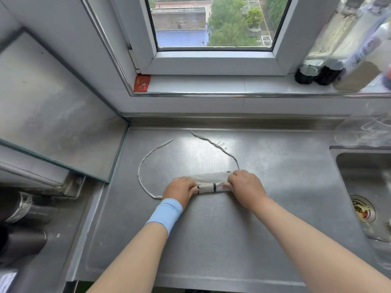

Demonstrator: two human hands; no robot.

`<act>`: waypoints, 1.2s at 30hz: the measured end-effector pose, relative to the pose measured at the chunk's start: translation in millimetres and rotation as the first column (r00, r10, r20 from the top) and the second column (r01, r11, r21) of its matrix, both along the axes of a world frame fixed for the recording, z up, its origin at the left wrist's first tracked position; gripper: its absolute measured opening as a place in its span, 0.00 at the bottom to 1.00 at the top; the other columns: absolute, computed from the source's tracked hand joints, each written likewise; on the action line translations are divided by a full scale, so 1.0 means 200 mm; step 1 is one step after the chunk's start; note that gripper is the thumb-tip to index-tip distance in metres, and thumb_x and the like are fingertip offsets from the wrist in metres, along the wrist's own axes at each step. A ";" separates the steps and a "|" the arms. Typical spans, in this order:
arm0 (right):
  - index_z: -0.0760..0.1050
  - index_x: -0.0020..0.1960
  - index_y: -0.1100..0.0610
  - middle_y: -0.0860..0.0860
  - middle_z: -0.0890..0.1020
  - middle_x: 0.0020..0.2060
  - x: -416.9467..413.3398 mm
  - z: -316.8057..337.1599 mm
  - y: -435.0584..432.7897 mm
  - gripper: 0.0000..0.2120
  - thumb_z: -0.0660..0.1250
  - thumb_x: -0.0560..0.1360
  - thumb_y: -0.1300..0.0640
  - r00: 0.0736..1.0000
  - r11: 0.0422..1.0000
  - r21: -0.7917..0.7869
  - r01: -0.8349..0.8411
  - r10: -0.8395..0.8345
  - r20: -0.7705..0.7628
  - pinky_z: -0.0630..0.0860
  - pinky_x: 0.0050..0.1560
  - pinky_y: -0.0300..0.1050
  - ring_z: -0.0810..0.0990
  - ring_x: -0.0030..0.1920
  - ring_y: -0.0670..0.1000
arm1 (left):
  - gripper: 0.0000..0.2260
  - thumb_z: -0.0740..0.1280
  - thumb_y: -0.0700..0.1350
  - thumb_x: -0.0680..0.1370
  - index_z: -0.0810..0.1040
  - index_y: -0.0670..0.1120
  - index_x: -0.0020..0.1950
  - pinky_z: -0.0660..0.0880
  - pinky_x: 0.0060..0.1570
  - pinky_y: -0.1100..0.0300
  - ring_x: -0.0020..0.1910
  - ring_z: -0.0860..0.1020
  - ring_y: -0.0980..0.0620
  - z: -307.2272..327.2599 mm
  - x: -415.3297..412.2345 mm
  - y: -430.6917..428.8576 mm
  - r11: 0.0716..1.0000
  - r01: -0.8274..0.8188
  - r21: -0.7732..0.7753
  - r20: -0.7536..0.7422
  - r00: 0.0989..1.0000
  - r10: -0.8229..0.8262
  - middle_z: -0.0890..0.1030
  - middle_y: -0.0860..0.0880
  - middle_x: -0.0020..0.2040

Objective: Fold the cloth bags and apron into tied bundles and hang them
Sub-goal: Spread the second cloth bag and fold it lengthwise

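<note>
both hands (179, 190) (246, 186) curl, gripping the rolled apron's (208, 182) ends.

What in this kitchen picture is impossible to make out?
Head view only:
rolled cloth: the left hand and right hand cover its ends; bag or apron, unclear.
bottles on the sill: blurred, labels unreadable, cut by the right edge.
sink: right edge cuts it off.
red packet: print too small.
</note>
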State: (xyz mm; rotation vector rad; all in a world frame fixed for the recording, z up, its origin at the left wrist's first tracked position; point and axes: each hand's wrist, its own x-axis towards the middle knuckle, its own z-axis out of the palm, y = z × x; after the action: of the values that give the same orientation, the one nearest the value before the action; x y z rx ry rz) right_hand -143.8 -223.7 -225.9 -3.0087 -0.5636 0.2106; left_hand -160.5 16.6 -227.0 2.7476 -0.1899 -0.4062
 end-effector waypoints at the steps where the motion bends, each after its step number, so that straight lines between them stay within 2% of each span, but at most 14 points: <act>1: 0.77 0.47 0.54 0.50 0.79 0.44 0.01 0.01 -0.01 0.17 0.58 0.80 0.42 0.997 0.999 0.012 0.044 -0.044 -0.056 0.74 0.43 0.50 0.78 0.47 0.55 | 0.09 0.63 0.54 0.79 0.78 0.50 0.52 0.68 0.51 0.58 0.54 0.75 0.48 0.01 0.01 0.00 1.000 -0.030 -0.007 -0.021 0.999 0.030 0.79 0.51 0.52; 4: 0.73 0.55 0.50 0.49 0.80 0.48 0.05 0.05 -0.01 0.12 0.61 0.79 0.43 0.981 0.987 0.078 0.140 -0.128 -0.145 0.74 0.47 0.49 0.79 0.50 0.56 | 0.09 0.66 0.52 0.77 0.73 0.49 0.52 0.70 0.49 0.55 0.52 0.74 0.46 0.04 0.05 -0.02 0.995 -0.101 -0.024 -0.067 0.993 0.099 0.77 0.49 0.51; 7: 0.72 0.58 0.49 0.51 0.77 0.51 0.10 0.06 0.02 0.11 0.67 0.76 0.53 0.997 0.999 -0.014 0.045 -0.046 -0.066 0.69 0.47 0.50 0.77 0.51 0.57 | 0.07 0.68 0.46 0.75 0.74 0.49 0.51 0.69 0.50 0.55 0.52 0.71 0.45 0.05 0.05 -0.09 0.987 -0.114 0.117 0.069 0.992 0.106 0.72 0.48 0.51; 9: 0.76 0.52 0.51 0.53 0.76 0.47 0.10 0.06 0.05 0.13 0.71 0.70 0.62 0.998 0.998 -0.013 -0.058 0.058 0.002 0.67 0.42 0.49 0.75 0.47 0.57 | 0.06 0.68 0.38 0.68 0.76 0.49 0.41 0.71 0.40 0.54 0.42 0.73 0.45 0.05 0.02 -0.17 0.989 -0.024 0.147 0.166 0.986 -0.001 0.73 0.48 0.42; 12: 0.77 0.52 0.56 0.55 0.76 0.48 0.07 0.07 0.08 0.11 0.63 0.73 0.68 0.991 0.992 0.004 -0.126 0.126 -0.040 0.68 0.41 0.50 0.75 0.49 0.58 | 0.08 0.57 0.38 0.65 0.74 0.48 0.32 0.70 0.31 0.57 0.33 0.74 0.47 0.00 -0.03 -0.21 0.974 0.106 0.199 0.244 0.958 -0.154 0.73 0.48 0.34; 15: 0.76 0.51 0.58 0.55 0.76 0.49 0.03 0.05 0.06 0.12 0.58 0.74 0.69 0.995 0.995 0.034 -0.092 0.094 -0.045 0.70 0.45 0.51 0.74 0.51 0.58 | 0.10 0.56 0.38 0.68 0.76 0.47 0.38 0.75 0.34 0.57 0.37 0.77 0.47 -0.03 -0.07 -0.15 0.982 0.122 0.141 0.283 0.946 -0.158 0.77 0.49 0.38; 17: 0.75 0.48 0.57 0.54 0.76 0.47 0.01 0.03 0.03 0.07 0.60 0.75 0.65 0.996 0.994 0.077 -0.072 0.075 -0.037 0.68 0.45 0.48 0.74 0.50 0.57 | 0.09 0.57 0.38 0.70 0.76 0.47 0.41 0.75 0.36 0.57 0.38 0.77 0.47 -0.04 -0.10 -0.10 0.984 0.142 0.110 0.339 0.925 -0.172 0.78 0.49 0.40; 19: 0.74 0.45 0.56 0.52 0.76 0.44 0.00 0.01 0.01 0.02 0.63 0.74 0.57 0.997 0.990 0.123 -0.069 0.072 -0.017 0.69 0.45 0.47 0.75 0.46 0.56 | 0.09 0.64 0.37 0.70 0.77 0.47 0.47 0.75 0.38 0.57 0.40 0.78 0.48 -0.05 -0.12 -0.05 0.986 0.161 0.046 0.344 0.924 -0.167 0.78 0.49 0.41; 22: 0.72 0.46 0.54 0.50 0.76 0.44 -0.02 0.00 -0.01 0.08 0.66 0.71 0.51 0.996 0.989 0.130 -0.071 0.077 -0.049 0.71 0.47 0.48 0.74 0.45 0.54 | 0.22 0.75 0.34 0.64 0.78 0.47 0.55 0.75 0.35 0.59 0.43 0.77 0.49 -0.05 -0.11 -0.01 0.987 0.158 -0.036 0.272 0.952 -0.143 0.78 0.49 0.44; 24: 0.73 0.48 0.53 0.49 0.76 0.45 -0.04 -0.01 -0.02 0.10 0.68 0.72 0.49 0.995 0.989 0.123 -0.077 0.085 -0.060 0.73 0.48 0.48 0.74 0.47 0.54 | 0.22 0.76 0.33 0.63 0.79 0.47 0.54 0.76 0.33 0.58 0.43 0.76 0.47 -0.05 -0.11 0.01 0.987 0.149 -0.054 0.236 0.963 -0.133 0.77 0.48 0.43; 28: 0.74 0.49 0.52 0.49 0.74 0.48 -0.05 -0.01 -0.03 0.11 0.72 0.71 0.50 0.997 0.989 0.147 -0.012 0.023 -0.077 0.70 0.48 0.46 0.72 0.49 0.54 | 0.15 0.73 0.33 0.66 0.78 0.47 0.49 0.78 0.42 0.51 0.46 0.76 0.45 -0.05 -0.10 0.03 0.984 0.134 -0.117 0.200 0.974 -0.108 0.77 0.48 0.45; 31: 0.71 0.44 0.51 0.49 0.74 0.47 -0.07 0.00 -0.04 0.11 0.73 0.68 0.56 0.997 0.994 0.106 -0.039 0.046 -0.066 0.69 0.41 0.46 0.73 0.47 0.54 | 0.16 0.72 0.30 0.61 0.78 0.46 0.43 0.76 0.35 0.55 0.43 0.75 0.45 -0.03 -0.13 0.01 0.979 0.199 -0.047 0.239 0.954 -0.183 0.76 0.48 0.44; 34: 0.71 0.40 0.53 0.51 0.77 0.45 -0.11 0.01 -0.03 0.16 0.72 0.59 0.66 0.993 0.991 0.066 -0.117 0.119 -0.016 0.70 0.35 0.46 0.76 0.42 0.55 | 0.17 0.70 0.28 0.58 0.76 0.45 0.40 0.77 0.34 0.54 0.45 0.76 0.45 -0.05 -0.17 -0.02 0.976 0.216 -0.013 0.296 0.933 -0.202 0.78 0.48 0.46; 36: 0.71 0.41 0.54 0.51 0.78 0.43 -0.14 0.01 -0.02 0.16 0.72 0.58 0.67 0.989 0.987 0.075 -0.145 0.146 -0.011 0.71 0.34 0.46 0.78 0.40 0.55 | 0.17 0.69 0.28 0.59 0.74 0.45 0.40 0.77 0.34 0.53 0.45 0.75 0.46 -0.08 -0.19 -0.04 0.975 0.218 -0.047 0.316 0.929 -0.192 0.77 0.48 0.43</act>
State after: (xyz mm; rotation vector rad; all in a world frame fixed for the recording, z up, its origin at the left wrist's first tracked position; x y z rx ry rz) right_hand -171.8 -228.4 -224.9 -2.8933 -0.7724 0.2170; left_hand -197.6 9.3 -242.8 2.7036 -0.5653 -0.0131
